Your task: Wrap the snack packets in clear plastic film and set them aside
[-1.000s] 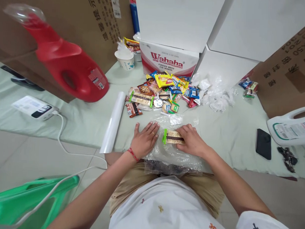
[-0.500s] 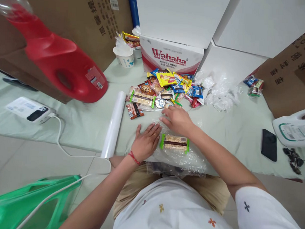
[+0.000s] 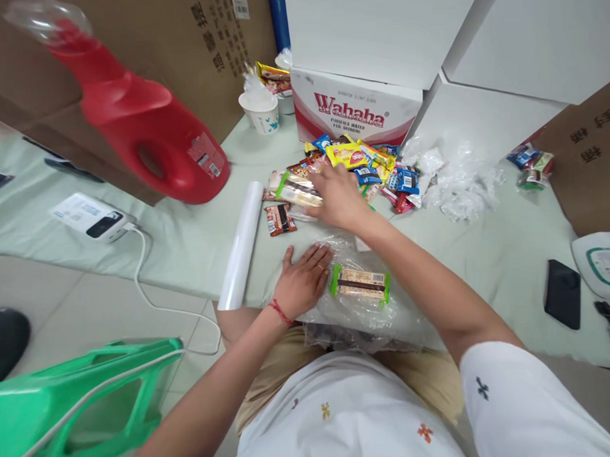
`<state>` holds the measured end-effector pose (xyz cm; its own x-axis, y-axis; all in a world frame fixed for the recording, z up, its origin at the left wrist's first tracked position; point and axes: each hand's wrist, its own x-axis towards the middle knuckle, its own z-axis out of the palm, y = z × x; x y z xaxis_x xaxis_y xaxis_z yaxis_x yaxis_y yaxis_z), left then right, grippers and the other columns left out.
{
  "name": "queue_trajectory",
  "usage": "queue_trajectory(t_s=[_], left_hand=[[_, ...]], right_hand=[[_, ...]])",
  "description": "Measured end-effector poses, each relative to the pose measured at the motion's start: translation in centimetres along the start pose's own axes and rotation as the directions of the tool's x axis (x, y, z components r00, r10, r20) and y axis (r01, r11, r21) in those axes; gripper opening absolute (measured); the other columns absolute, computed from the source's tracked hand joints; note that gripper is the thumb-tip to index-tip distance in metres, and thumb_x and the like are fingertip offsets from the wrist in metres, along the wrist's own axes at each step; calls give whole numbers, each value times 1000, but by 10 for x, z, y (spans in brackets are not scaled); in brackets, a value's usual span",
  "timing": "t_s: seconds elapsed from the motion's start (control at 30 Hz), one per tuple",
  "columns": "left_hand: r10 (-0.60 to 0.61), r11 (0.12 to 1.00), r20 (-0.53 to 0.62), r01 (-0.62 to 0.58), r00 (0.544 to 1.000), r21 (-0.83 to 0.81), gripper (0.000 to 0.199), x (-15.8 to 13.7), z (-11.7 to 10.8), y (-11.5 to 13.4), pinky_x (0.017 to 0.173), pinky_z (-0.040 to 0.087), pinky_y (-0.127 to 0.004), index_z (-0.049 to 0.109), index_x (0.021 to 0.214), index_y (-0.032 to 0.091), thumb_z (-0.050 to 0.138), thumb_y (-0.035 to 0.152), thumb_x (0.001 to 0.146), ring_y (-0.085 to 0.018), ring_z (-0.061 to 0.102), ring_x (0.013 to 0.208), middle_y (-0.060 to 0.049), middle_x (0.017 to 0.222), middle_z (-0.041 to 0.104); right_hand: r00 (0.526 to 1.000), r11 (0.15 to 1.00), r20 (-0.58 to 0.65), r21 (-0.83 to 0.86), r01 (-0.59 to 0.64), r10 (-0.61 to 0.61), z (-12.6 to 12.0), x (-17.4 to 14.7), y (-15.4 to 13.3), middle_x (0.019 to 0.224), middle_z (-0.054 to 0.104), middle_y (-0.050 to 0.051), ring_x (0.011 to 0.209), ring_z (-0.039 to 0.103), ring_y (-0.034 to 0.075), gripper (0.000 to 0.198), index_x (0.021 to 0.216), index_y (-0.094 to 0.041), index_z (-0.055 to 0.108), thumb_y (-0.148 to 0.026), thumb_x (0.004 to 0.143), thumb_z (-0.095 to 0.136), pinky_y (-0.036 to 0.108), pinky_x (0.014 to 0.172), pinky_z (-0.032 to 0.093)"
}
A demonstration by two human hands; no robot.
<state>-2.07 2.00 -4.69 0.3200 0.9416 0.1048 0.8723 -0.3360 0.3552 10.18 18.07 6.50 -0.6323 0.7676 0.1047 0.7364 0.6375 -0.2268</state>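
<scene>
My left hand [image 3: 306, 282] lies flat on a sheet of clear plastic film [image 3: 406, 319], fingers stretched out. Just to its right, a wrapped snack bar [image 3: 362, 284] with green ends rests on the film. Over the pile of small wrapped snacks [image 3: 345, 153], my right hand [image 3: 340, 196] has its thumb and fingers closed at the right end of a second green-ended snack bar [image 3: 297, 188]. That end is hidden under the fingers. A small red-brown packet [image 3: 280, 219] lies in front of the pile. Part of a small pale item [image 3: 362, 244] shows beside my right forearm.
A white roll [image 3: 240, 246] lies to the left, near a power bank [image 3: 92, 218] with a cable. A red jug [image 3: 158, 137], paper cup [image 3: 262, 112] and Wahaha box [image 3: 354, 110] stand behind. Crumpled plastic bags [image 3: 457, 180] and a phone [image 3: 563, 294] are on the right.
My right hand has moved forward and left from the film's far edge onto the pile, and the green-ended bar there has shifted slightly. My left hand stays flat. The whole view has shifted somewhat.
</scene>
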Motion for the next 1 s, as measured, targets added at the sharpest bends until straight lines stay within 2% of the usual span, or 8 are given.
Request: queue_trajectory(t_s=[0.13,0.23,0.47,0.6,0.7,0.83,0.93,1.0], left_hand=[[-8,1000,-5,8,1000,-3,51,0,-1,0,126,7,-69,44,156,28,33,31,107,-29,41,152,-9,161,47],[-10,1000,-7,10,1000,-3,52,1,0,0,125,7,-70,42,157,29,33,31,107,-30,42,151,-9,162,46],[-31,999,-39,30,999,-25,50,5,1,-6,124,18,-68,46,155,28,32,33,107,-30,45,149,-11,162,46],[19,997,-268,-38,963,-65,47,-13,-23,-4,123,33,-60,51,150,28,41,26,104,-30,36,155,-10,158,52],[240,959,-422,-282,874,-38,59,-51,-38,0,121,39,-58,48,151,30,52,13,94,-29,46,148,-8,152,59],[510,851,-325,-522,796,59,45,-101,-21,1,127,30,-59,65,129,30,62,12,88,-26,56,140,-6,132,73],[537,843,-251,-509,805,174,38,-112,5,-1,132,12,-57,70,122,32,65,12,91,-22,52,143,-3,125,77],[490,871,-280,-461,825,167,37,-108,13,-3,131,15,-55,71,119,31,66,10,90,-22,48,147,-4,126,76]], right_hand=[[997,987,51,151,55,-63,-36,-101,33,120,60,15,114,48,36,63,138,-19,61,-55,88,73,49,99,40],[992,974,116,226,21,-48,-33,-162,42,116,62,14,108,49,33,62,140,-21,62,-54,88,72,47,97,41],[968,993,240,68,-96,77,20,-188,13,129,62,18,118,47,37,67,146,-18,57,-49,89,75,51,98,40],[997,992,42,107,-72,68,17,-213,16,146,53,21,127,45,39,74,152,-18,49,-55,91,70,56,105,40],[990,983,-125,164,82,-62,7,-268,29,144,55,17,129,48,33,56,151,-22,48,-35,99,62,55,107,43],[969,965,-76,103,240,-233,30,-339,40,145,56,16,136,47,34,61,153,-20,46,-30,96,67,64,116,38],[966,978,-172,36,204,-195,62,-357,39,136,65,11,130,53,29,54,147,-24,55,-17,95,66,62,117,40],[944,982,-301,91,165,-131,73,-353,38,123,71,8,120,58,26,46,137,-28,63,-10,95,62,56,111,48]])
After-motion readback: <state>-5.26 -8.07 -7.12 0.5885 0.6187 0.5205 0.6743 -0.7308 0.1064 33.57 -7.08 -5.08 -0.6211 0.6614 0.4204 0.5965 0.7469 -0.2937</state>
